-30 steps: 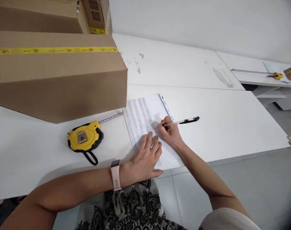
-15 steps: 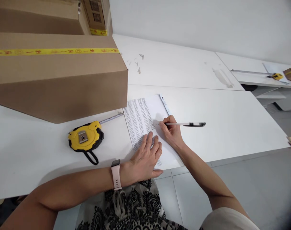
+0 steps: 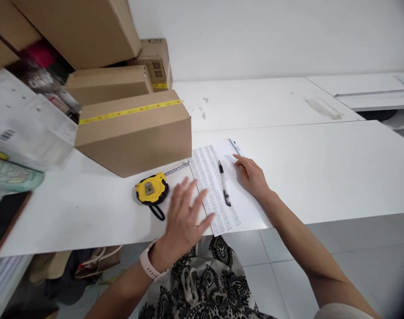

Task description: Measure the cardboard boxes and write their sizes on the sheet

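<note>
A sheet of paper (image 3: 210, 173) covered in columns of small handwriting lies at the table's front edge. On it rests a pen (image 3: 224, 182), black at both ends, out of both hands. My right hand (image 3: 253, 176) lies on the right part of the sheet, fingers loosely bent and holding nothing. Raised at the sheet's left side, my left hand (image 3: 185, 217) is blurred, its fingers spread and empty. Left of it sits a yellow and black tape measure (image 3: 152, 189), its blade partly out toward the paper. A pale blue strip (image 3: 236, 147) shows at the sheet's far right edge.
Behind the tape measure stands a taped cardboard box (image 3: 135, 137), with more boxes (image 3: 95, 31) stacked behind. At left are a white container (image 3: 25, 119), a green item (image 3: 16, 173) and a dark phone-like slab (image 3: 7, 221). The white table (image 3: 321, 173) runs to the right.
The pen has left my right hand and now lies on the paper. My left hand has lifted off the sheet and moved left. The view has swung left, showing more boxes.
</note>
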Tool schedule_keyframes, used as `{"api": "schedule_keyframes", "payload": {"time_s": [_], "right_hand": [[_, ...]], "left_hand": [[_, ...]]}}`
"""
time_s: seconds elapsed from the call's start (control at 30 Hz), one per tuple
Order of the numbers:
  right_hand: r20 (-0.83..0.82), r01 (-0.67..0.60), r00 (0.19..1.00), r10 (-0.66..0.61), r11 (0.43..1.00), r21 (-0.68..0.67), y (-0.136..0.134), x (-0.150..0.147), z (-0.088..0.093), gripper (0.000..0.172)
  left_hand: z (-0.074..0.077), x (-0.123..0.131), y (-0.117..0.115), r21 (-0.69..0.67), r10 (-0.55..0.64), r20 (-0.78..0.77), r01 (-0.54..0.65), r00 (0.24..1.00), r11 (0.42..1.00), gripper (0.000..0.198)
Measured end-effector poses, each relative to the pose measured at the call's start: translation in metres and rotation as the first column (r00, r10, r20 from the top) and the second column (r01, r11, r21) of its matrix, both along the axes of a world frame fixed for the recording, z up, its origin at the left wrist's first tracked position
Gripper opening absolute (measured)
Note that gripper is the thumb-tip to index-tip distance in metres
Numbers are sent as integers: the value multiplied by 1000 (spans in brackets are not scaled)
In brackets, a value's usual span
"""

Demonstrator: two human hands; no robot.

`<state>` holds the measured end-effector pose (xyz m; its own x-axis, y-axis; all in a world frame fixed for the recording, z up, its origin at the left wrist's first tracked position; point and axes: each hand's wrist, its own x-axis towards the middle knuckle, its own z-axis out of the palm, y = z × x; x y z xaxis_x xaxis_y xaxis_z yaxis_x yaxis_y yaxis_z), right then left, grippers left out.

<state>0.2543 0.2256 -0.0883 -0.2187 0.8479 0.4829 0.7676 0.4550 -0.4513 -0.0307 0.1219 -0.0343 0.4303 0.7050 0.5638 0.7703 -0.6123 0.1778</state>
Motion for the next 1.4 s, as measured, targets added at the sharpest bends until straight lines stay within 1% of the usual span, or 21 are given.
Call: {"api": "schedule_keyframes", "payload": {"time_s": [0.07,0.1,0.13,0.2,0.27,0.3,0.37,0.43,0.5,0.57,0.63,0.73,0.87,0.97,1.0,1.03,1.1,1.17,1.27,1.33,1.4], "right_hand": [[-17,29,999,-30,999,-17,1,-1,0,46],[-26,43,999,-44,999,-28,2,-1,0,44],[-37,57,998,-59,998,-40,2,-2,0,43],[-66,86,994,-90,994,-68,3,-3,0,42],[-96,106,989,-115,990,-97,4,-5,2,41],[-109,110,987,-121,988,-107,4,-6,4,40],[-139,102,983,-117,988,-112,3,-8,9,37],[-174,74,980,-92,991,-108,3,-12,18,33],[-214,25,975,-52,991,-128,3,-18,30,31],[-257,-44,967,-3,983,-180,7,-28,42,31],[-312,-130,949,52,963,-237,15,-42,54,35],[-412,-243,906,97,916,-318,34,-73,66,45],[-531,-317,846,56,853,-414,57,-118,73,60],[-631,-437,768,105,807,-397,61,-140,83,64],[-640,-442,760,112,811,-383,59,-142,88,62],[-632,-421,767,112,831,-363,56,-142,95,57],[-573,-327,813,107,897,-297,47,-137,114,43],[-496,-248,860,120,947,-202,36,-128,136,32],[-407,-161,909,89,976,-146,24,-116,162,29],[-383,-117,923,48,980,-160,21,-111,168,27],[-387,-96,922,22,980,-175,22,-109,163,24]], "left_hand": [[1,-35,2,-5,234,52,-234,971,972,61],[0,-50,5,-57,328,53,-325,943,944,69],[-2,-64,9,-133,396,48,-387,917,912,78],[-7,-83,18,-320,475,63,-433,878,843,90],[-10,-92,27,-449,500,118,-403,858,798,89],[-11,-93,30,-476,502,153,-382,851,792,85],[-9,-97,32,-482,490,212,-345,846,805,80],[-4,-104,27,-481,459,263,-297,849,825,81],[5,-119,18,-496,421,351,-215,836,841,84],[15,-140,11,-524,405,450,-133,796,842,90],[26,-162,8,-538,420,513,-100,749,837,95],[43,-187,12,-541,459,557,-117,692,833,92],[58,-198,26,-594,460,629,5,627,804,90],[68,-200,34,-618,451,641,68,621,783,95],[73,-203,35,-628,452,641,85,621,773,95],[79,-206,35,-638,452,642,105,619,763,93],[95,-213,32,-652,453,664,164,595,741,85],[114,-219,28,-660,477,696,217,538,719,74],[144,-218,22,-706,565,688,237,456,667,59],[159,-212,21,-754,624,646,242,440,610,50],[167,-205,24,-802,658,590,245,468,545,44]]}}
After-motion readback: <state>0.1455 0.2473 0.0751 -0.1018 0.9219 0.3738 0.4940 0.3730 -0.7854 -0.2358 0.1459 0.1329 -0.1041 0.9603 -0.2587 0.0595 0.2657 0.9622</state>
